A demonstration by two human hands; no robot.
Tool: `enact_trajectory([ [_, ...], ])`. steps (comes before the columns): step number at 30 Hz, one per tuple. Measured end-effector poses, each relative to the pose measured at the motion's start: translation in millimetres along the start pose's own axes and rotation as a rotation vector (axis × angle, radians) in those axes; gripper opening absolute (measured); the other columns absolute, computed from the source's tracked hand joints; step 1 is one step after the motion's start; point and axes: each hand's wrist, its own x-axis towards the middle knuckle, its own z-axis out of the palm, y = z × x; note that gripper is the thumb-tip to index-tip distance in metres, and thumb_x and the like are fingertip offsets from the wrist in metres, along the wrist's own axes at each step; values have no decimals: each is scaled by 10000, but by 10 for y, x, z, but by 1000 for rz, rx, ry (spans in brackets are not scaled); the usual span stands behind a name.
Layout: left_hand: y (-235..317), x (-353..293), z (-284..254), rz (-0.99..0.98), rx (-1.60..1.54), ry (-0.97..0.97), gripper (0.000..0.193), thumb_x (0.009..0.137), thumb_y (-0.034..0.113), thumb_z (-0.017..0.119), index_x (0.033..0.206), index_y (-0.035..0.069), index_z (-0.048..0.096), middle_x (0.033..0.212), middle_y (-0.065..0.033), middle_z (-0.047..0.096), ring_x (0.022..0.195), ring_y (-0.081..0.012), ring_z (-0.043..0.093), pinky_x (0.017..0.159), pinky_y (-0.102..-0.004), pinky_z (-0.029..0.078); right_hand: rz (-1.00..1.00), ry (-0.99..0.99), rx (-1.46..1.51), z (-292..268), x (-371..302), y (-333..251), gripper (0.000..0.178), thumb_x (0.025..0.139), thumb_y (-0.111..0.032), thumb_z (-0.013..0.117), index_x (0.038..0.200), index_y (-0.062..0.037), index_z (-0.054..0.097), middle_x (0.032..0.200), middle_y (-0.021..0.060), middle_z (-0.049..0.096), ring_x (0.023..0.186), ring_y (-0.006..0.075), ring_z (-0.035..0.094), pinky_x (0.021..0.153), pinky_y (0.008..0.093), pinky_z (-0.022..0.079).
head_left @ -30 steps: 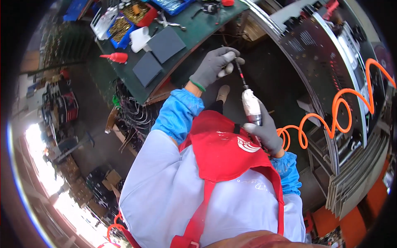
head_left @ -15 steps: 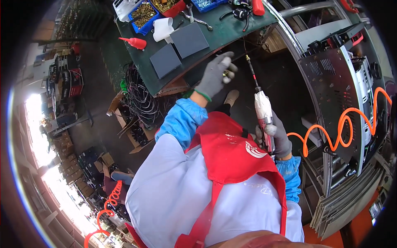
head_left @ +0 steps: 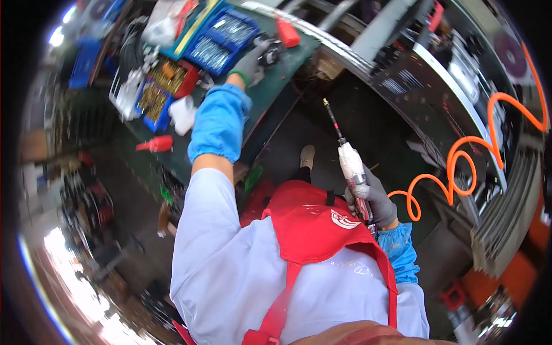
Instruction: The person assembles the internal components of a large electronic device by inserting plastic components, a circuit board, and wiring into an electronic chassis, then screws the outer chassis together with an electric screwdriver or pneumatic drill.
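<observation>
My right hand (head_left: 376, 198), in a grey glove, is wrapped around a power screwdriver (head_left: 352, 161) with a white-wrapped body and a long thin bit. A small brass-coloured piece (head_left: 325, 102) sits at the bit's tip. My left hand (head_left: 251, 64), gloved in grey too, reaches over the green bench (head_left: 267, 100). Its fingers are blurred beside a black-and-silver object (head_left: 269, 54); whether they grip it cannot be seen. Just left of that hand is a blue bin (head_left: 217, 72) of silver screws.
A red bin (head_left: 191, 80) and a smaller blue bin (head_left: 164, 122) hold brass-coloured pieces. Nearby are a white container (head_left: 183, 115) and two red bottles, one at the bench's left edge (head_left: 155, 144). An orange coiled hose (head_left: 460, 158) hangs by a dark metal panel (head_left: 414, 86) on the right.
The view has swung, showing more of the bench's far side. My left hand has moved from the bench's near edge to beside the blue bin. My right hand keeps hold of the screwdriver.
</observation>
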Motion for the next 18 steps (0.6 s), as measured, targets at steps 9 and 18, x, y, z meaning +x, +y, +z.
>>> enact_trajectory([
  [9, -277, -216, -152, -221, -143, -83, 281, 833, 441, 650, 740, 184, 588, 560, 47, 495, 386, -107, 421, 303, -222, 266, -105, 211, 82, -37, -226, 118, 911, 683, -251, 684, 1498, -86, 311, 797, 64, 563, 598, 120, 560, 533, 246, 489],
  [18, -643, -1437, 816, 116, -207, -86, 172, 879, 328, 656, 912, 160, 638, 725, 33, 598, 516, -69, 478, 397, -180, 277, -209, 92, -41, -155, -364, 131, 878, 701, -213, 725, 1480, -47, 357, 1077, 76, 584, 920, 157, 586, 825, 288, 477],
])
